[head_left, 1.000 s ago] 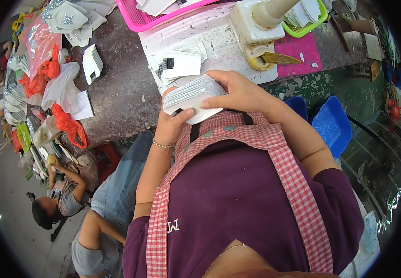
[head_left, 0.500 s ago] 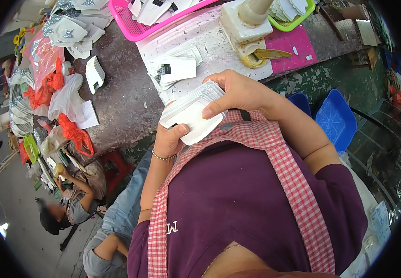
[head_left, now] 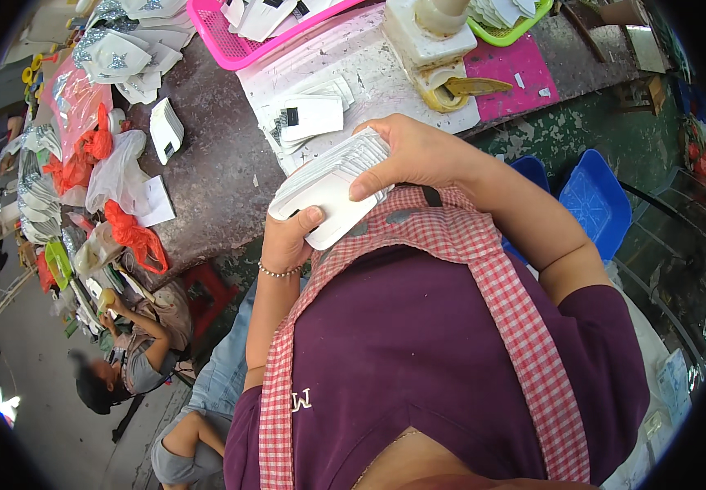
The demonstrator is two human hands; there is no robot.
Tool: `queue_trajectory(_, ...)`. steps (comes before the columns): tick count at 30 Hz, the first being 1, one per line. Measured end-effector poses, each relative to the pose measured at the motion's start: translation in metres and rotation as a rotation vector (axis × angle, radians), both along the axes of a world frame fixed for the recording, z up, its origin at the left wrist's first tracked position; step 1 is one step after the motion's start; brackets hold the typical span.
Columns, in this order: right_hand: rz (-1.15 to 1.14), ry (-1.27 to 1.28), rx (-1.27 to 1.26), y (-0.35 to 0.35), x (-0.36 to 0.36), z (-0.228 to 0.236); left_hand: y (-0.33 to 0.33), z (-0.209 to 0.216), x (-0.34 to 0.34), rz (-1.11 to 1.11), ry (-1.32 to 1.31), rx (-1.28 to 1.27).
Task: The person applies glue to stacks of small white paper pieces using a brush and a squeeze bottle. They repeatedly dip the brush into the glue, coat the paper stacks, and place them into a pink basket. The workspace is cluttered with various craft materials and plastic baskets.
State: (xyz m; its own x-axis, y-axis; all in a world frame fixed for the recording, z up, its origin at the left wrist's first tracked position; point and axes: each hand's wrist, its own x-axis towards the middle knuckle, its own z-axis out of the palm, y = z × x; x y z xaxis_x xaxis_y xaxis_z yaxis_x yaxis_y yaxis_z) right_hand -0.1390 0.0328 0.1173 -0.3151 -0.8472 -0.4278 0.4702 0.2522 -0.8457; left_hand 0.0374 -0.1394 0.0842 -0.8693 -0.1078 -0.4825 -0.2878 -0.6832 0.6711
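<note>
A thick stack of white, round-cornered flat pieces (head_left: pixel 330 196) is held up in front of my chest, its layers fanned a little along the far edge. My left hand (head_left: pixel 288 235) closes on the stack's left end, thumb flat on the top face next to a small black mark. Around the far right corner, my right hand (head_left: pixel 394 159) grips it, thumb pressed on top and fingers mostly hidden behind. Just beyond the stack, a loose pile of similar white pieces (head_left: pixel 312 114) with black patches lies on a white board (head_left: pixel 267 69).
A smaller stack (head_left: pixel 166 131) sits to the left. Behind stand a pink basket (head_left: pixel 235 59), a glue-stained white container (head_left: pixel 430 41) and a green basket (head_left: pixel 504 36). Plastic bags (head_left: pixel 120 175) cover the left table edge, near a seated person (head_left: pixel 145 343). Blue bins (head_left: pixel 594 204) stand at right.
Both hands have shifted slightly left with the stack, which is tilted a bit more and spread wider along its far edge. The view has moved slightly too.
</note>
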Motion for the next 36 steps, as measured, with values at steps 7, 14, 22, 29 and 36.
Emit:
queue_trajectory(7,0.033,0.248,0.06,-0.001,-0.001,0.002,-0.004,0.009,-0.006,0.022,0.021,-0.016)
queue_trajectory(14,0.036,0.269,0.091,0.001,-0.002,0.013,-0.006,0.007,0.001,-0.012,-0.046,-0.097)
queue_trajectory(22,0.015,-0.183,0.016,0.008,-0.007,-0.007,-0.005,0.003,-0.003,-0.041,-0.042,-0.083)
queue_trajectory(29,0.0,-0.272,-0.052,0.012,-0.009,-0.009,0.001,0.009,-0.011,-0.012,-0.017,-0.098)
queue_trajectory(36,-0.084,-0.278,-0.068,0.016,-0.008,-0.016,0.003,0.017,-0.017,-0.025,-0.077,-0.135)
